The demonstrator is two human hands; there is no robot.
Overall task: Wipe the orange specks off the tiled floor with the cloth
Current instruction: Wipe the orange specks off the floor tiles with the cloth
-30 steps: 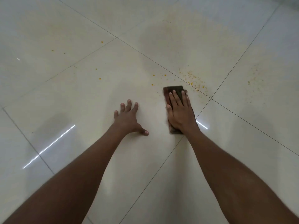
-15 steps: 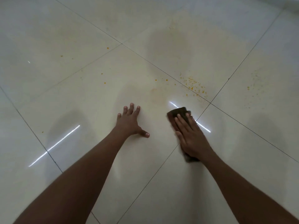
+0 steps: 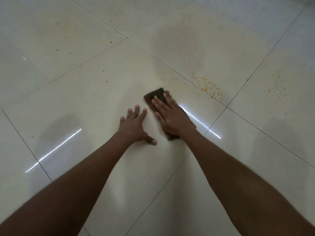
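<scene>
Cloth (image 3: 156, 95), dark brown and bearing no readable writing, is lying flat on the pale tiled floor (image 3: 85, 99) under the right hand (image 3: 172, 119), whose straight fingers are pressing it down. Just beside it, the left hand (image 3: 134, 127) is resting on the tile with fingers spread, holding nothing. Bright light streaks (image 3: 54, 149) are gleaming on the glossy tiles. Beyond the cloth, orange specks (image 3: 208, 87) are clustering along a grout line (image 3: 187, 80), with scattered ones farther left

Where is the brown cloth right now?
The cloth lies flat on the tiled floor mid-frame, pressed under the right hand, just right of the left hand.
</scene>
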